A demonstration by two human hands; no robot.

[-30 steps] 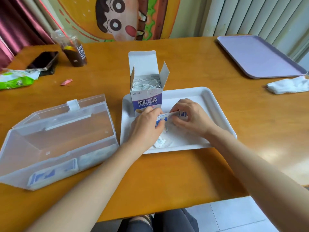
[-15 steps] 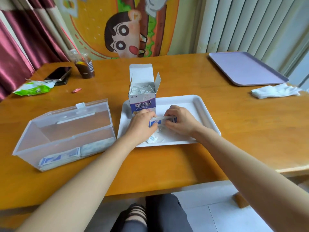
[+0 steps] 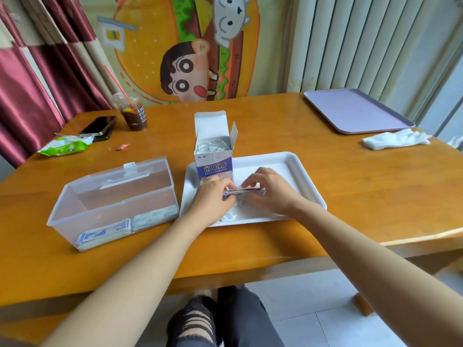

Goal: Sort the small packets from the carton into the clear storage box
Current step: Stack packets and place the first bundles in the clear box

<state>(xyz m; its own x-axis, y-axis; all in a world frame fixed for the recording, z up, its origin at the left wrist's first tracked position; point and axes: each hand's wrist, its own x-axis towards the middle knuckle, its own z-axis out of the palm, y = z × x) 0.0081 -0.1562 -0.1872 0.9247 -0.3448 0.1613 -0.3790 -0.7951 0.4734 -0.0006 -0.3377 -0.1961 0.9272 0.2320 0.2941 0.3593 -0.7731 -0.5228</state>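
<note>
Packets [image 3: 241,192] at frame centre are pinched at either end by the curled fingers of the left hand [image 3: 213,196] and right hand [image 3: 270,191], over a white tray [image 3: 300,176] on the orange wooden table [image 3: 350,196]. The clear storage box [image 3: 75,216] sits left, the open carton [image 3: 215,166] behind. Farther back lie a lilac tray [image 3: 355,111], gloves [image 3: 395,142], a cup [image 3: 132,113] and a phone [image 3: 97,125], then a curtain [image 3: 30,96] and a cartoon mural [image 3: 188,58].

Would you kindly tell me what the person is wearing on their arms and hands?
Nothing visible: the left hand and right hand are bare, without gloves or a watch, and no sleeve shows on the left forearm or right forearm.
</note>
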